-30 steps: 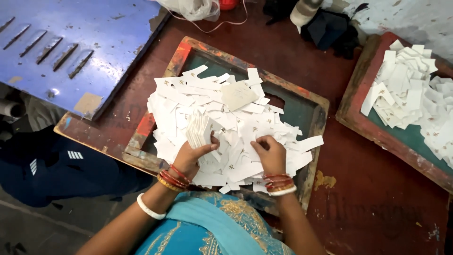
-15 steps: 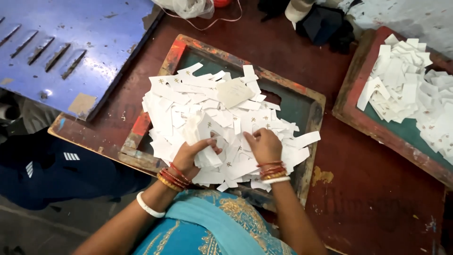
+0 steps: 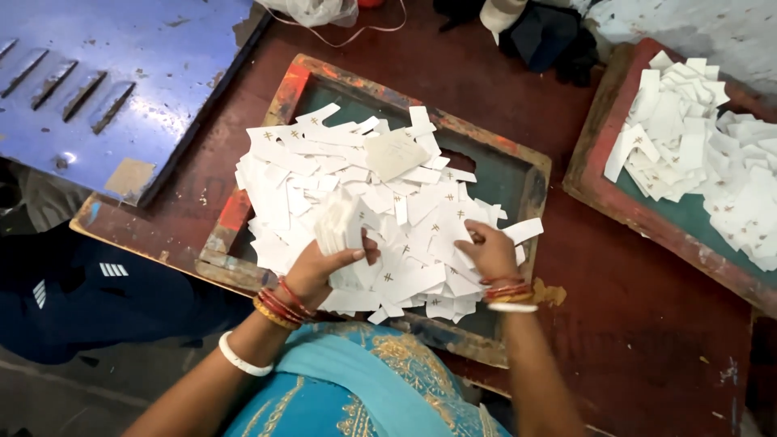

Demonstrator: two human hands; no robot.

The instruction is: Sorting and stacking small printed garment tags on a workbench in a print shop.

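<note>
Your left hand (image 3: 324,263) has its fingers curled tight around a small stack of white paper tags (image 3: 340,226), held just above the big loose heap of white tags (image 3: 364,202) on the wooden-framed green screen (image 3: 518,174). Your right hand (image 3: 490,251) lies flat on the heap, fingers pressed down together. Loosen that grip and the stack likely fans back into the pile; a sweep could push tags over the frame edge onto the red-brown table (image 3: 647,324).

you have white paper labels (image 3: 380,206) heaped on the nearer wooden frame (image 3: 534,174); another white label heap (image 3: 696,154) lies right of it.
</note>
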